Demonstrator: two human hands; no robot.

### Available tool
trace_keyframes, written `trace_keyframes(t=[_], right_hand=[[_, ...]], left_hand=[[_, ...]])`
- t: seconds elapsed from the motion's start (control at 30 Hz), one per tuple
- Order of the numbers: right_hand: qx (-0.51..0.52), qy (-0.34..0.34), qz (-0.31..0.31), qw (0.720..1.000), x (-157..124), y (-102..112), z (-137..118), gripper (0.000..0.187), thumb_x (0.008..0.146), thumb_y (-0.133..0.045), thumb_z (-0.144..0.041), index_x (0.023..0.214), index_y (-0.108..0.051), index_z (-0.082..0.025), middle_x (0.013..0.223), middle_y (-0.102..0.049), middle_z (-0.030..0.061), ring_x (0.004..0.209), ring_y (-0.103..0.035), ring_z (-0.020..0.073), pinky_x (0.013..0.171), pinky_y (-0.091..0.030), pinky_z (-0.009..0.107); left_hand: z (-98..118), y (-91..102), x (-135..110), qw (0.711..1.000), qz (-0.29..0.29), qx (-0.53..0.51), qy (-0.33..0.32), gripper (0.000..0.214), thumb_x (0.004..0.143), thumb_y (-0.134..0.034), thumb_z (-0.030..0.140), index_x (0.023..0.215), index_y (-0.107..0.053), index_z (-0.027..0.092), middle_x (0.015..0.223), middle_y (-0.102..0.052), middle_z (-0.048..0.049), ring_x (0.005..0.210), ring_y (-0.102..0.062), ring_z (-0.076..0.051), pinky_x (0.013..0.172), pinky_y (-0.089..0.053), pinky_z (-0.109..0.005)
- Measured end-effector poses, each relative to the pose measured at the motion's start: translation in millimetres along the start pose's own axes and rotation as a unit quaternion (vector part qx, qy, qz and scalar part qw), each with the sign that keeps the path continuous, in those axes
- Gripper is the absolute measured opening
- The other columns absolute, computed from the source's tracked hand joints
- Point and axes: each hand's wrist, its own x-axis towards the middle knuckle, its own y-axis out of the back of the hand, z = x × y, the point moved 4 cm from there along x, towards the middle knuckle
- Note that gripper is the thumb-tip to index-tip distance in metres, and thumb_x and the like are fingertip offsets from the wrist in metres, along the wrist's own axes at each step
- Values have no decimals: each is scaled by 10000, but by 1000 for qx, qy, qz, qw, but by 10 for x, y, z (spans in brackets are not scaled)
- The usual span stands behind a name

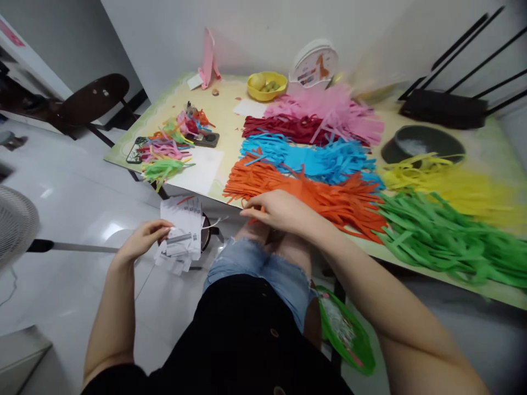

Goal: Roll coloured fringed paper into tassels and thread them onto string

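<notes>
My left hand (pixel 145 239) is low at the left, off the table, with its fingers drawn together at the edge of some printed white papers (pixel 181 241). Whether it grips a sheet or something small in front of them I cannot make out. My right hand (pixel 280 210) hangs over my lap at the table's front edge, fingers curled, with a bit of orange strip (pixel 256 219) showing at them. Just beyond it lies a bundle of orange strips (pixel 304 192). Blue strips (pixel 307 156), dark red strips (pixel 288 129) and pink strips (pixel 329 112) lie in rows behind.
Green strips (pixel 453 241) and yellow strips (pixel 461 184) cover the right side, near a dark bowl (pixel 424 142). Small colourful bundles (pixel 168 142) and a phone (pixel 134 151) lie left. A yellow fruit bowl (pixel 267 93) stands behind. A fan (pixel 16 230) is at far left.
</notes>
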Motion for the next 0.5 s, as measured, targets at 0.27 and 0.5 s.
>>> trace_keyframes(t=[0.27,0.5], right_hand=[[133,20,146,980,-362,109,-36,230,964,-552,-301,1027,-722,-160,976,-743,77,813,-660,164,737,-467,268],[358,7,-26,933,-26,-37,137,340,914,-590,-384,1141,-698,-155,889,-722,39,599,-588,104,545,-432,220]], left_hand=[[1084,-552,282,975,-86,-136,-155,308,869,-692,403,978,-626,122,704,-688,-52,652,-635,-140,630,-499,-249],[1567,-771,295,956,-37,128,-260,253,1002,-476,317,1201,-560,183,838,-731,-36,666,-659,-138,649,-486,-250]])
